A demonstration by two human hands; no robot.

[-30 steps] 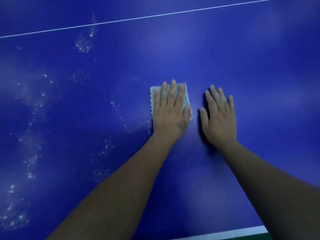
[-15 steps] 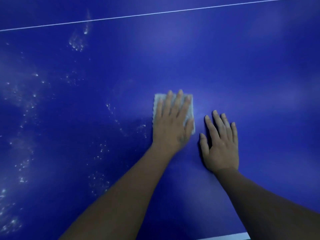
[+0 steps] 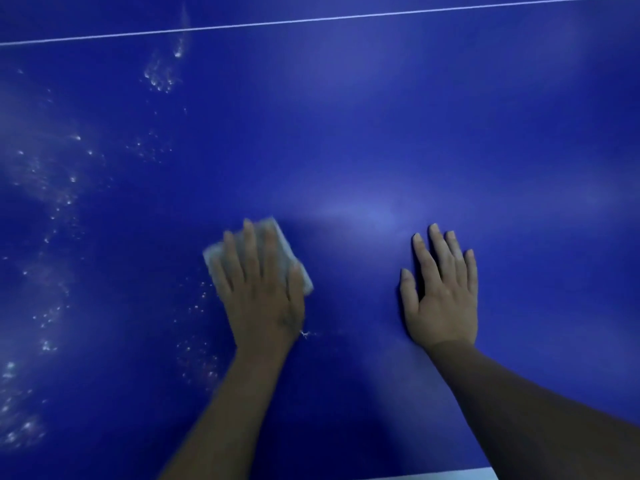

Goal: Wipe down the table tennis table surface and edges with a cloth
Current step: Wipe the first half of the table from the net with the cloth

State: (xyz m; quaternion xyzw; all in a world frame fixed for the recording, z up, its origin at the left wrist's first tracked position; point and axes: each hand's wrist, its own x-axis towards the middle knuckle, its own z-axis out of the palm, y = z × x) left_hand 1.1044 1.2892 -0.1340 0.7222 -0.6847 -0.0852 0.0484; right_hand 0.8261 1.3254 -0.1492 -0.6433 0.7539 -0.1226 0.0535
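Note:
The blue table tennis table (image 3: 381, 133) fills the view. A small pale folded cloth (image 3: 277, 233) lies flat on it, left of centre. My left hand (image 3: 259, 289) presses on the cloth with straight fingers and covers most of it; the hand is motion-blurred. My right hand (image 3: 440, 289) rests flat on the bare table to the right, fingers spread, about a hand's width from the cloth.
White droplets or specks (image 3: 45, 202) dot the left part of the surface, some close to my left wrist (image 3: 204, 358). A thin white line (image 3: 311, 19) runs across the far side. The white near edge stripe (image 3: 450, 474) shows at the bottom right.
My left hand has slid the cloth nearer to me and to the left, turning it. My right hand stays flat on the table; the gap between my hands has widened.

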